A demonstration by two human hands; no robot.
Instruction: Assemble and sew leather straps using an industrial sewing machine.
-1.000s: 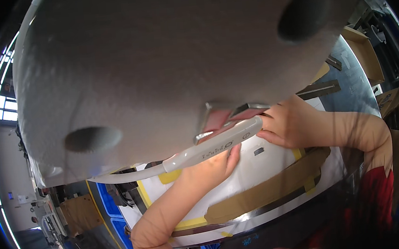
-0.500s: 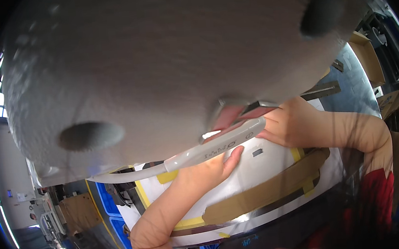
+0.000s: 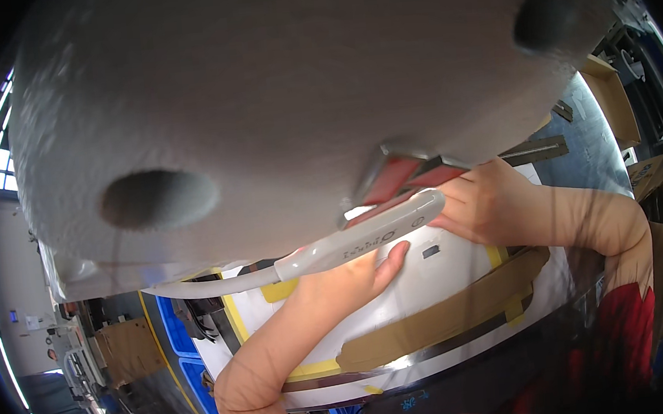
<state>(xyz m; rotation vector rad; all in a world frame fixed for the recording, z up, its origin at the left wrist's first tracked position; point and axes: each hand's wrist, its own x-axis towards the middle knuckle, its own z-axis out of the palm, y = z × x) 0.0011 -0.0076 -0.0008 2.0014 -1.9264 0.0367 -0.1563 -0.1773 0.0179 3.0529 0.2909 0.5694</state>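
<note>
A large grey, rough-surfaced block with dark round hollows (image 3: 282,93) fills the upper view and covers part of the work. Before its lower edge lies a white plug-like device with a cord (image 3: 350,241), close to the camera. Behind the device, my left hand (image 3: 346,281) rests over a white sheet (image 3: 402,295); its thumb stretches out, and the other fingers are hidden. My right hand (image 3: 489,205) is to the right of the device with fingers bent; their tips are covered, so whatever they grip is not visible. A small dark grey rectangle (image 3: 430,252) lies on the sheet between the hands.
A brown cardboard strip (image 3: 435,312) with yellow tape (image 3: 318,368) runs along the near side of the sheet. Blue bins (image 3: 197,384) stand at the left. On the right are a metal bar (image 3: 536,151) and an open cardboard box (image 3: 610,96). Beyond the left bins hangs a far work area.
The grey block and the device have shifted slightly up and to the right in the picture. Both my hands stay almost where they were.
</note>
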